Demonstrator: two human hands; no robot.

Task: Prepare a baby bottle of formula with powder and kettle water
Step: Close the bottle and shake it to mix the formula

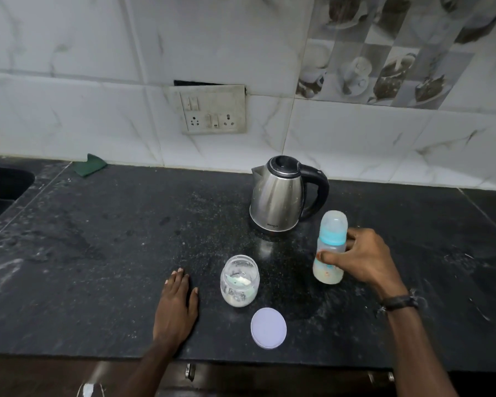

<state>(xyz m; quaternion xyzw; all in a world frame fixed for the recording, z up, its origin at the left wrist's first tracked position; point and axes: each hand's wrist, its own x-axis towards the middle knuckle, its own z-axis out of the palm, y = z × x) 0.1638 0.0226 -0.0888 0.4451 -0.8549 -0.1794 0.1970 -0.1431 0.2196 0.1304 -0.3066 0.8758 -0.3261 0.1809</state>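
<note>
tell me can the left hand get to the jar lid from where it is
Probably yes. The left hand lies flat on the counter, and the lid lies loose just to its right, with nothing between them. The open jar stands farther back, off that path.

We are seeing a black stone counter (98,253) stretching across the lower frame, and a folded green cloth (90,165) lying at its back edge, upper left. A dark basin, possibly a sink (3,190), is showing at far left. A grimy switch-and-socket plate (212,110) is sitting on the marbled wall tiles (69,67), centre top.
</note>
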